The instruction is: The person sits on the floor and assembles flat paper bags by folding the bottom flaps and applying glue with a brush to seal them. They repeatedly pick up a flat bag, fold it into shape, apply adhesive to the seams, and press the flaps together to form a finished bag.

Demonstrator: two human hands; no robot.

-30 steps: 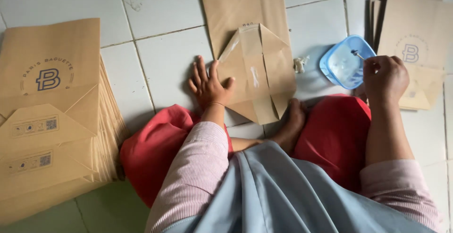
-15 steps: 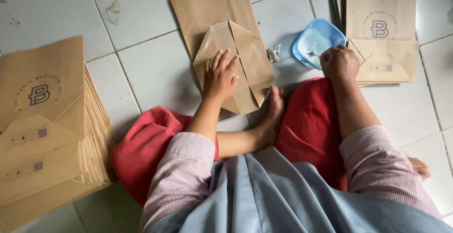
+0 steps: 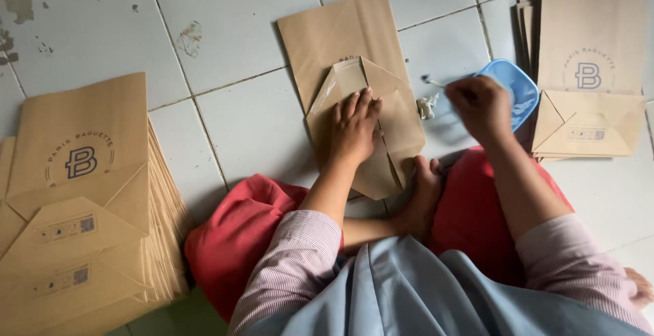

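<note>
Head view: the person sits on a tiled floor (image 3: 245, 118) with legs folded, red trousers and a bare foot (image 3: 419, 196) showing below the work. The left hand (image 3: 351, 128) lies flat on a brown paper bag (image 3: 340, 36), fingers (image 3: 354, 104) stretched out close together and pressing down the folded flaps at the bag's bottom end. The bag lies flat on the floor straight in front of the person, its long plain part pointing towards the far edge of the floor in view. The foot touches the near corner of the folded flaps.

The right hand (image 3: 480, 104) is raised over a shallow blue dish (image 3: 521, 87) that sits on the floor just right of the bag. Its fingers are curled together, pinching a thin stick (image 3: 436, 81) whose tip points left towards the bag. A small pale scrap (image 3: 427, 106) lies on the floor between bag and dish.

A stack of finished bags (image 3: 589, 70) lies beside the dish at the right edge. A bigger fanned pile (image 3: 82, 193) fills the near left corner.
</note>
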